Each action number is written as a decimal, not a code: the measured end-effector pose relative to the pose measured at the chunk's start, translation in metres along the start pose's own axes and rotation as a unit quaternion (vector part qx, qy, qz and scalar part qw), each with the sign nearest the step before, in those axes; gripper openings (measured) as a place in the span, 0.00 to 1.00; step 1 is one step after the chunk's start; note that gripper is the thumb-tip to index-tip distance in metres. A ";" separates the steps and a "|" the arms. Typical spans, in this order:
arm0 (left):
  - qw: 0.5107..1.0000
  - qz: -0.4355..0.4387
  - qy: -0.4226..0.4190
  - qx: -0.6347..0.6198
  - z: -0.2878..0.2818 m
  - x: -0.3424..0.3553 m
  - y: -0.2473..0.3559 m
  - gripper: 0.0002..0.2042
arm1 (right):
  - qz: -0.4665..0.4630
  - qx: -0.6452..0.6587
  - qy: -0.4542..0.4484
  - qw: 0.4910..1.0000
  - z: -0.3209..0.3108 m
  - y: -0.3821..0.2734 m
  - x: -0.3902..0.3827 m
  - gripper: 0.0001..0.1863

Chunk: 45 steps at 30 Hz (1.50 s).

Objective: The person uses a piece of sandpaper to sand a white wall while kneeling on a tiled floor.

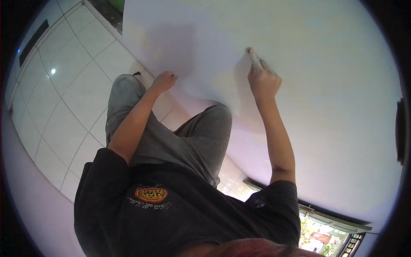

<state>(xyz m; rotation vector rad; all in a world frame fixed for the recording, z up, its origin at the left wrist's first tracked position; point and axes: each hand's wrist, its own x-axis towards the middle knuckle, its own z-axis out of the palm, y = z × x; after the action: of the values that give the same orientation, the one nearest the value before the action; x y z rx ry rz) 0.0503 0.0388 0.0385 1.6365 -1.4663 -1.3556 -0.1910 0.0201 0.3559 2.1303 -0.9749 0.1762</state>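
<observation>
My right hand (264,83) is raised before a pale wall (334,85), its fingers closed round a short, whitish, stick-like thing (255,60) with a dark tip. That tip is at the wall's surface; the thing is too small to name surely. Over my left knee, my left hand (164,81) has its fingers curled together, close to the wall. Whatever it may hold is hidden. Bluish and faint yellowish patches tint the wall around both hands, and shadows fall on it.
My bent legs in grey trousers (201,132) are close to the wall's lower edge. White floor tiles (64,90) stretch along the left. A dark-framed opening (325,231) with plants and daylight beyond is at the lower right. A dark object (401,130) sits at the right rim.
</observation>
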 end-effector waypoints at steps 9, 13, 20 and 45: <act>1.000 0.014 0.002 0.016 -0.001 -0.001 0.007 0.19 | -0.015 0.016 0.010 1.000 0.009 -0.006 0.003 0.30; 0.999 0.022 0.016 0.031 -0.004 0.000 0.003 0.19 | -0.038 0.006 -0.014 0.999 0.008 -0.009 0.007 0.29; 1.000 0.012 0.000 0.027 0.001 0.002 0.011 0.20 | -0.011 0.029 -0.068 0.997 0.032 -0.024 -0.029 0.28; 0.977 0.036 -0.043 -0.205 0.056 -0.125 0.048 0.15 | 0.544 0.777 -0.070 0.309 0.057 -0.222 -0.146 0.17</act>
<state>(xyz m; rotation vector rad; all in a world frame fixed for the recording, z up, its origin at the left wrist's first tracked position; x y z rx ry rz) -0.0061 0.1565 0.1014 1.2652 -1.1789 -1.5800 -0.1489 0.1572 0.1249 1.9509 -3.0035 2.5840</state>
